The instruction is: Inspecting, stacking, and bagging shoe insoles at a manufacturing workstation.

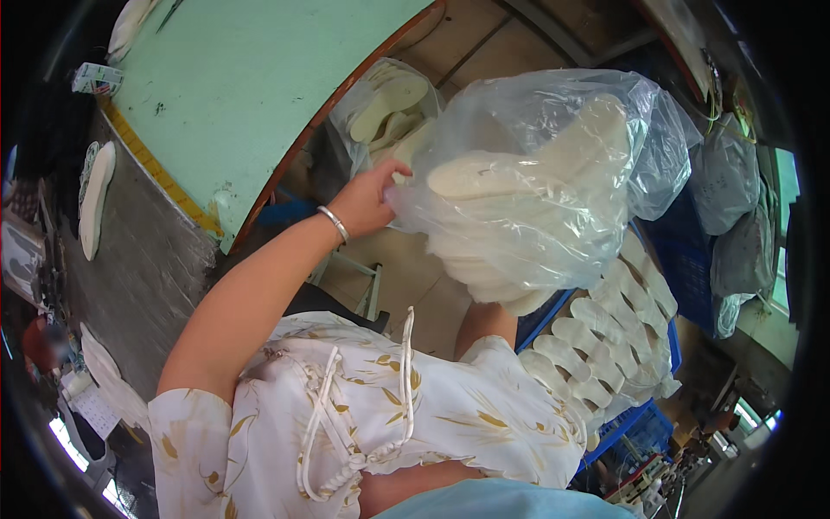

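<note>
My left hand (380, 197) is closed on the near left edge of a large clear plastic bag (661, 160), pinching the film. Inside the bag lies a thick stack of cream insole-shaped pieces (480, 176), with some pointing up toward the far right. The bag hangs in the air in front of me, tilted. My right forearm (486, 325) goes up behind the bag's lower side; the bag hides that hand and its fingers. Beyond my left hand, a second clear bag (389, 108) holds more cream insole-shaped pieces.
A green tabletop (259, 78) lies at the far left, beside a grey surface (143, 251) with a white insole (98, 201). To the right, off-white sheets with cut-outs (605, 333) rest on blue crates (635, 432). Grey bags (731, 173) hang farther right.
</note>
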Demonstrator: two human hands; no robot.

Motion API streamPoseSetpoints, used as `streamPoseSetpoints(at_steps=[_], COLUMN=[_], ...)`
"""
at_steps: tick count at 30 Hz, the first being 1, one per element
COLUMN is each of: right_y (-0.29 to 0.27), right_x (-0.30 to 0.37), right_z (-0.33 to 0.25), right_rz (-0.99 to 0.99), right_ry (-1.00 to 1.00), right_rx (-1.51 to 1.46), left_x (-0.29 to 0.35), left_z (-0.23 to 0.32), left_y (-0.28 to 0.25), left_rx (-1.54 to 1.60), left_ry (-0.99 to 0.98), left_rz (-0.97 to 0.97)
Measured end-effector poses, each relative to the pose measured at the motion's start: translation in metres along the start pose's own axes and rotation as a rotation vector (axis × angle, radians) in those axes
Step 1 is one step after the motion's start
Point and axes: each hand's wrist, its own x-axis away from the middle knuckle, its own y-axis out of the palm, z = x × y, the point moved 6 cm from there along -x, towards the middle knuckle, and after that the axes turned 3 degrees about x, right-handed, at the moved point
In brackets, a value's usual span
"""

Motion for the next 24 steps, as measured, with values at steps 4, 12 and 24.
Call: streamPoseSetpoints(at_steps=[4,12,24], right_y=[-0.022,-0.006,0.040], right_x=[-0.010,-0.050,-0.084], right_z=[-0.011,0.001,-0.012], right_rz=[0.032,0.107,0.428], right_ry=[0.019,0.027,-0.572], right_rx=[-0.005,-0.007,1.360], left_x=[0.062,0.102,0.069], left_z=[0.001,0.025,-0.080], left_y=[0.028,0.018,-0.076], left_rx=[0.440,0.733,0.155], left_ry=[-0.154,-0.115,-0.436], left_rz=[-0.155,-0.224,0.616])
